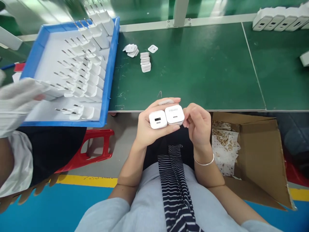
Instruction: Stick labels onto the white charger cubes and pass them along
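Observation:
My left hand (149, 124) is closed around two white plug chargers held side by side, port faces up. The left charger (158, 124) shows a dark wide port above a small slot. On the right charger (174, 120) there is one small slot and faint grey lettering. Close against that charger's right edge is my right hand (199, 124), its fingers curled and pinched; whatever may be between them is hidden. Beyond my hands, a stack of small white faceplates (145, 62) lies on the green table (198, 71), beside a loose pile (131, 50) and one single plate (153, 48).
A blue tray (112, 61) with rows of white chargers, prongs showing, is at left. A co-worker's gloved hand (16, 100) reaches over it. More chargers (272, 19) stand at the back right. An open cardboard box (260, 154) sits below the table edge, near a red stool (106, 145) leftward.

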Demonstrator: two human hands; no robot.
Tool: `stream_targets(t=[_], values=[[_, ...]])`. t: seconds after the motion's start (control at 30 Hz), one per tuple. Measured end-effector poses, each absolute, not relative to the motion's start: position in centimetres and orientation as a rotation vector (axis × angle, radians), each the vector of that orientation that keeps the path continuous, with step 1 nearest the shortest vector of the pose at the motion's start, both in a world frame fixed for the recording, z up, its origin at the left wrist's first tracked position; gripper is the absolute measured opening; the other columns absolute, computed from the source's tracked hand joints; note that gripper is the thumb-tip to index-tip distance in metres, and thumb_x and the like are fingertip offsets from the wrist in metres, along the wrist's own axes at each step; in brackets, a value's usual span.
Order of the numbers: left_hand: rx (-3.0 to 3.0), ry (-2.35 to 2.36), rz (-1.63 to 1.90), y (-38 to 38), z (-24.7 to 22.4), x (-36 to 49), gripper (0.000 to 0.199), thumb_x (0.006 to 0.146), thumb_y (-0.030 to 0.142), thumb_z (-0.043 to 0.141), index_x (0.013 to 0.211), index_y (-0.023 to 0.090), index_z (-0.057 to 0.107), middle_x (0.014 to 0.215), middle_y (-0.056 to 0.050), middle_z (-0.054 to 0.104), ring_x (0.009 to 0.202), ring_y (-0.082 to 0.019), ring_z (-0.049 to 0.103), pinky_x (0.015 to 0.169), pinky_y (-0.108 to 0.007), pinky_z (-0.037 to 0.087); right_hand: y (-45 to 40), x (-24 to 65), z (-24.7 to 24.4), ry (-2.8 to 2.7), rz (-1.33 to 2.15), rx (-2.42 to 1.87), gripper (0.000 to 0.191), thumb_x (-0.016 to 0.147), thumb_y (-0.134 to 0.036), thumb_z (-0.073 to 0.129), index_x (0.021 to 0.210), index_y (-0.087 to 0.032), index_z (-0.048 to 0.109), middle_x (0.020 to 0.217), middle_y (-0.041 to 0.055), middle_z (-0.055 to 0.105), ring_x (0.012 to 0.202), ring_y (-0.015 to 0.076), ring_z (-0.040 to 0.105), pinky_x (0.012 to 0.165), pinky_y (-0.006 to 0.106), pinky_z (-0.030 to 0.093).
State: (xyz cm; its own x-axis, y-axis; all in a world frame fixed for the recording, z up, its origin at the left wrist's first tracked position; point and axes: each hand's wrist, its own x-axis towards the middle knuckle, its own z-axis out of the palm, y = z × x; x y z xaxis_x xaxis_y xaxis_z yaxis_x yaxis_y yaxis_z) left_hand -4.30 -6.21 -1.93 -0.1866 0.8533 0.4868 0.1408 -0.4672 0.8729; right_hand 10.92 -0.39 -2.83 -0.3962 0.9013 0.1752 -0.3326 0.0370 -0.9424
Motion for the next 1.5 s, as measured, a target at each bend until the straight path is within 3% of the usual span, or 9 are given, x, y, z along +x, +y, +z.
stream_targets(t=[0.1,0.2,0.33,0.47,0.6,0.77,0.93,1.27,1.5], values=[[1.326,0.917,1.572,-6.2,-2.5,-4.5,0.045,0.077,0.047,0.085,0.119,0.033,0.075,0.131,-0.005,0.072,0.119,-0.031,0.071,0.087,-0.045,0.069,0.1,11.0,-3.0,-1.292,1.602,-0.700,0.037,0.088,-0.043,0.076,0.066,-0.020,0.058,0.058,-0.0058,0.051,0.052,0.0082,0.045,0.051,0.022,0.038],[1.044,0.691,1.404,-6.1,-3.1,-4.4,0.050,0.073,0.055,0.084,0.116,0.032,0.076,0.117,-0.006,0.077,0.086,-0.029,0.080,0.058,-0.038,0.070,0.4,10.9,-3.3,-1.327,1.701,-0.688,0.033,0.080,-0.047,0.082,0.073,-0.021,0.063,0.065,-0.0053,0.058,0.055,0.0089,0.049,0.050,0.022,0.040],[0.924,0.732,1.286,-6.2,-3.3,-4.5,0.061,0.065,0.057,0.087,0.117,0.028,0.075,0.094,-0.007,0.080,0.064,-0.027,0.077,0.050,-0.038,0.068,0.4,10.8,-3.1,-1.380,1.663,-0.664,0.025,0.082,-0.048,0.079,0.084,-0.024,0.072,0.067,-0.0040,0.064,0.055,0.0105,0.054,0.048,0.023,0.044],[0.985,0.800,1.278,-6.4,-2.5,-4.3,0.059,0.066,0.055,0.089,0.115,0.025,0.077,0.105,-0.010,0.080,0.073,-0.029,0.079,0.057,-0.039,0.070,0.2,11.1,-2.9,-1.454,1.401,-0.747,0.011,0.089,-0.035,0.073,0.088,-0.025,0.075,0.073,-0.0024,0.069,0.060,0.0114,0.059,0.054,0.025,0.049],[1.095,0.941,1.394,-6.5,-1.5,-3.4,0.047,0.071,0.040,0.090,0.115,0.026,0.078,0.142,-0.010,0.066,0.114,-0.032,0.073,0.081,-0.042,0.071,0.0,11.2,-3.4,-1.499,1.128,-0.782,0.010,0.093,-0.025,0.068,0.083,-0.024,0.071,0.072,-0.0034,0.068,0.060,0.0108,0.058,0.057,0.025,0.048],[1.279,1.057,1.474,-6.5,-0.6,-2.9,0.045,0.073,0.021,0.089,0.116,0.028,0.077,0.134,-0.008,0.071,0.130,-0.029,0.065,0.111,-0.047,0.056,0.2,11.4,-3.6,-1.572,1.082,-0.785,0.014,0.094,-0.026,0.065,0.081,-0.023,0.069,0.070,-0.0032,0.066,0.059,0.0114,0.056,0.055,0.026,0.045],[1.354,1.233,1.543,-6.6,-0.6,-2.6,0.043,0.071,0.021,0.090,0.112,0.025,0.078,0.122,-0.008,0.076,0.122,-0.028,0.070,0.108,-0.046,0.058,0.6,12.4,-2.6,-1.457,1.033,-0.844,0.013,0.091,-0.026,0.070,0.079,-0.023,0.067,0.067,-0.0037,0.061,0.057,0.0110,0.053,0.054,0.026,0.043],[1.767,1.651,1.882,-5.6,-1.9,-1.7,0.032,0.096,0.030,0.065,0.128,0.028,0.068,0.136,-0.007,0.069,0.123,-0.024,0.068,0.103,-0.045,0.059,-4.8,10.4,0.0,-1.221,1.361,-0.849,0.018,0.092,-0.031,0.072,0.077,-0.023,0.066,0.057,-0.0052,0.051,0.048,0.0094,0.044,0.043,0.025,0.034],[1.821,1.739,1.935,-5.9,-2.0,-1.8,0.030,0.101,0.029,0.054,0.128,0.028,0.066,0.134,-0.006,0.070,0.121,-0.024,0.068,0.101,-0.047,0.061,-5.6,9.1,0.0,-1.135,1.464,-0.808,0.016,0.089,-0.028,0.074,0.076,-0.022,0.067,0.058,-0.0049,0.049,0.051,0.0094,0.041,0.046,0.025,0.034]])
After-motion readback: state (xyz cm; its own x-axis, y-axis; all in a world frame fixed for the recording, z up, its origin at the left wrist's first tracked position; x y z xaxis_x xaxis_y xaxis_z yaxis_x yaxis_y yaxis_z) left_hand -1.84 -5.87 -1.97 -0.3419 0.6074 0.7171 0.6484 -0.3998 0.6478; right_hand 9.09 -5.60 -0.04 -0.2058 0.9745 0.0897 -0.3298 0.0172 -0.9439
